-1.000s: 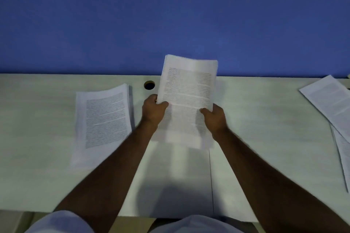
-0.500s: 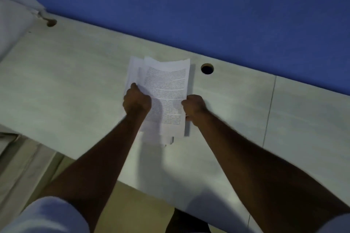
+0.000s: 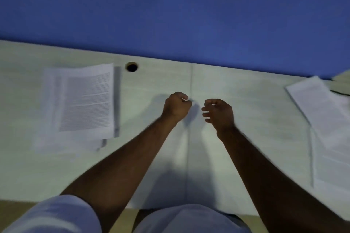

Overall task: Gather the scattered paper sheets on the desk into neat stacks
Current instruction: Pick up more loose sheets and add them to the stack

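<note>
At the left of the desk [image 3: 155,85] lay your gathered stack of printed sheets [image 3: 81,104], its edges uneven, just beside the round cable hole [image 3: 131,66]. Near the desk's middle seam your left hand [image 3: 176,107] hovered with its fingers curled into a fist, holding nothing. Just beside it, apart, your right hand [image 3: 219,114] hung with loosely curled fingers, also empty. At the far right, loose sheets [image 3: 325,119] lay overlapping and askew, well apart from both hands. Blur hid their print.
</note>
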